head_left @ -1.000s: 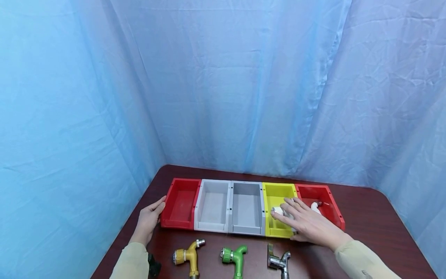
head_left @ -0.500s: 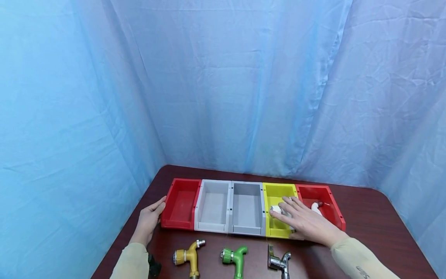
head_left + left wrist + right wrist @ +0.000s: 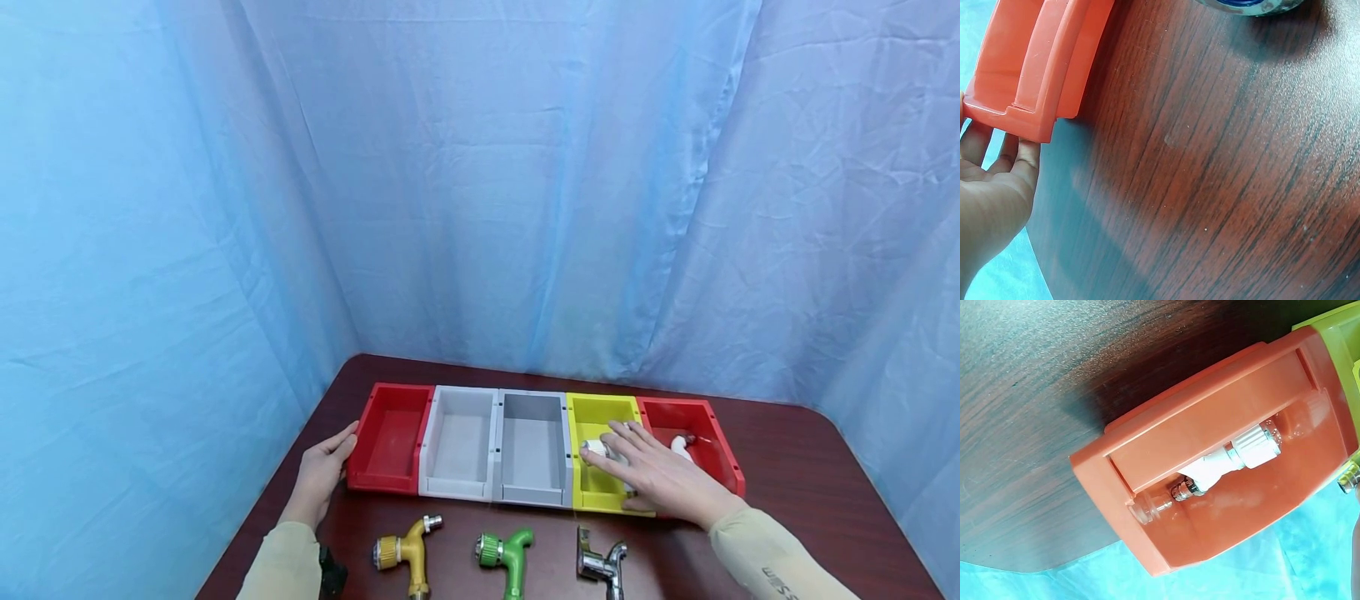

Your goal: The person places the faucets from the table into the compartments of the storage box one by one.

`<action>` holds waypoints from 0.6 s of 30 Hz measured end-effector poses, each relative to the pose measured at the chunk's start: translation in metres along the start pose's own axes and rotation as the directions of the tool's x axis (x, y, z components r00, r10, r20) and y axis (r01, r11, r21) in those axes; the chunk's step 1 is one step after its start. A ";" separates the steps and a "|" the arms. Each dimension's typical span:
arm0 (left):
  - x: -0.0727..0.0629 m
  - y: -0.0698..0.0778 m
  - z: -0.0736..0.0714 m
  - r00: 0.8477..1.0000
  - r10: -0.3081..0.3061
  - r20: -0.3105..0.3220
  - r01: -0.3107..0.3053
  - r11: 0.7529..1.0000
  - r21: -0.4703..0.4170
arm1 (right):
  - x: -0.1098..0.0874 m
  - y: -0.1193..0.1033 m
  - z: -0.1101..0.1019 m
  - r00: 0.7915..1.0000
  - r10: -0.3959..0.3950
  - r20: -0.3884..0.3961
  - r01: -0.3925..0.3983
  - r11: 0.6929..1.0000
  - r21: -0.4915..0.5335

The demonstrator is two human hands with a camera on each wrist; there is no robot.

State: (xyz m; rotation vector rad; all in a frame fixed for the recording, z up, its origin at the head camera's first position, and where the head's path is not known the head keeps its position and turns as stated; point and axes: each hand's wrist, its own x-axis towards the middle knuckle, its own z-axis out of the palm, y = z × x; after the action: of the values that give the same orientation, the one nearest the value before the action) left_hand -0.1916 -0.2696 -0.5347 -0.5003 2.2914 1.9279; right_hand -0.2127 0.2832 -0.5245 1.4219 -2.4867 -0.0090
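A person's two hands reach over a dark wooden table [image 3: 817,492] with a row of five bins. The left forearm rises from the bottom edge, and the left hand [image 3: 321,475] grips the outer side of the left red bin [image 3: 382,482]; the left wrist view shows its fingers bent against the bin's end wall. The right forearm slants in from the lower right corner, its pale sleeve [image 3: 776,554] ending at the wrist. The right hand [image 3: 660,479], back upward, arches over the yellow bin [image 3: 592,501] and grips a white tap [image 3: 597,447], fingers reaching across it and thumb toward the front wall. The tap's ribbed knob shows beside the index finger; most of its body is hidden under the hand, so whether it touches the bin is unclear. A second white tap [image 3: 1229,459] lies in the right red bin [image 3: 1210,412]. A light grey bin [image 3: 456,488] and a grey bin [image 3: 529,496] stand between. In front lie a yellow tap [image 3: 413,552], a green tap [image 3: 513,557] and a chrome tap [image 3: 596,567].
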 end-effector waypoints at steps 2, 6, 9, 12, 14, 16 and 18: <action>0.000 0.001 0.000 1.000 0.000 -0.001 0.000 1.000 0.004 | 0.000 0.000 0.000 1.000 0.001 0.002 -0.001 1.000 0.004; -0.001 0.001 0.001 1.000 0.004 0.000 -0.004 1.000 0.013 | 0.001 0.000 -0.002 1.000 -0.002 0.003 0.002 1.000 0.017; -0.001 0.001 0.001 1.000 0.004 -0.001 -0.004 1.000 0.013 | 0.003 0.001 -0.003 1.000 -0.004 0.004 0.004 1.000 0.024; -0.001 0.001 0.001 1.000 0.005 0.002 -0.005 1.000 0.013 | 0.004 0.001 -0.003 1.000 0.003 0.017 -0.004 0.999 0.038; -0.001 0.001 0.001 1.000 0.005 0.004 -0.005 1.000 0.013 | 0.005 0.002 -0.003 1.000 0.009 0.028 -0.011 0.999 0.051; 0.000 0.001 0.001 1.000 0.005 0.005 -0.005 1.000 0.015 | 0.006 0.003 -0.003 0.999 0.014 0.038 -0.017 0.998 0.064; 0.000 0.001 0.001 1.000 0.004 0.004 -0.004 1.000 0.016 | 0.006 0.004 -0.003 0.999 0.017 0.045 -0.020 0.997 0.072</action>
State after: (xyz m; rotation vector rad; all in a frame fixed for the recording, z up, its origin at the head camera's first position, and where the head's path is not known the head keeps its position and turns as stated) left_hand -0.1918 -0.2688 -0.5341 -0.4898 2.3055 1.9093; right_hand -0.2182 0.2803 -0.5192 1.4418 -2.5603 0.0551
